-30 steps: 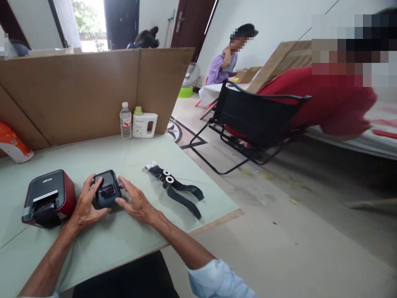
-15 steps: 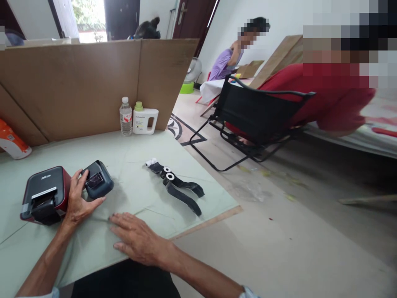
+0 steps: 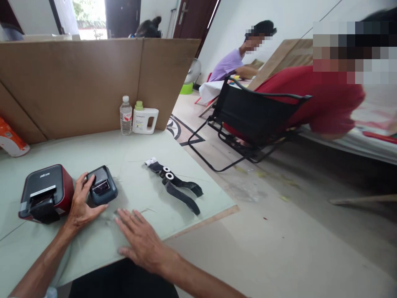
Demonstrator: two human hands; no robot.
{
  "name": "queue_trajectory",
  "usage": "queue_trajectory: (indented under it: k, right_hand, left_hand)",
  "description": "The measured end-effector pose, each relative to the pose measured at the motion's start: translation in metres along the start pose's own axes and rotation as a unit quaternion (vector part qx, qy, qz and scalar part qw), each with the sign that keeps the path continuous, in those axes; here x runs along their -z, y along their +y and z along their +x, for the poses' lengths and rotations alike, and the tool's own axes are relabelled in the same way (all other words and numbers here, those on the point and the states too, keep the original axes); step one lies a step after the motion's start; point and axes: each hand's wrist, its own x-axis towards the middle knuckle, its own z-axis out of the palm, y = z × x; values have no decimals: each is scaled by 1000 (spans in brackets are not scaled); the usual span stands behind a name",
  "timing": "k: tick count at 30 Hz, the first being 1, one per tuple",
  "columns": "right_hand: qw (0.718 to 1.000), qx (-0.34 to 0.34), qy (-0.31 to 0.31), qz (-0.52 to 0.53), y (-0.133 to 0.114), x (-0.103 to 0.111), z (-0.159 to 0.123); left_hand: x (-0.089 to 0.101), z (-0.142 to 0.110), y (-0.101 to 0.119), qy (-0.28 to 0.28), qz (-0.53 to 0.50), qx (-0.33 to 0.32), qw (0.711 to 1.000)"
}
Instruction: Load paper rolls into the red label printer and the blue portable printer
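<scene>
My left hand (image 3: 81, 209) rests near the table's left side, thumb spread from the fingers. Its fingertips touch the left edge of a small dark-blue box-shaped device (image 3: 103, 185) with a glossy dark window on top, and its thumb lies along the near side. Left of that hand stands a larger black and dark-red device (image 3: 46, 193), which looks like a label printer, with a black flap in front. My right hand (image 3: 141, 238) lies open by the table's near edge, fingers stretched, holding nothing. Farther right lies a black strap-like thing (image 3: 173, 182) with two white rings.
A cardboard screen (image 3: 93, 87) borders the back of the table (image 3: 130, 149). Before it stand a water bottle (image 3: 126, 118) and a white jug (image 3: 145, 120); an orange and white bottle (image 3: 12, 138) is far left. A black folding chair (image 3: 254, 111) holds a person in red.
The small dark-blue device has shifted slightly right with my left hand. My right hand has moved a little right, its fingers more spread. The person in purple has lowered an arm.
</scene>
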Motion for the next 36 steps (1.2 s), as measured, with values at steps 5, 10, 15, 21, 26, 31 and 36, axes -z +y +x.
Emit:
queue_trajectory:
  k: [5,10,15,21,26,31,36]
  right_hand:
    - [999,44,15,-28,-31,-18,-49]
    - [974,92,203,-41,-19,-7,-71]
    - [890,-237,378,-98,97,90,-97]
    - [667,-637,347,172,212,155,-145]
    - [627,-629,339,312,227,132,-156]
    - [585,-605,395,369,235,116,-154]
    - [553,-610,371,430,237,117,-165]
  left_hand:
    - [1,-15,2,-14,1,2,1000]
    - [1,-14,-2,4,11,-23,1000]
    - [-3,-7,-5,41,2,-51,998]
    - [-3,-4,2,60,-6,-35,998]
    - [-1,0,7,55,-3,-29,998]
    - [-2,1,7,50,-4,-16,999]
    - [-3,2,11,48,-17,-1,999]
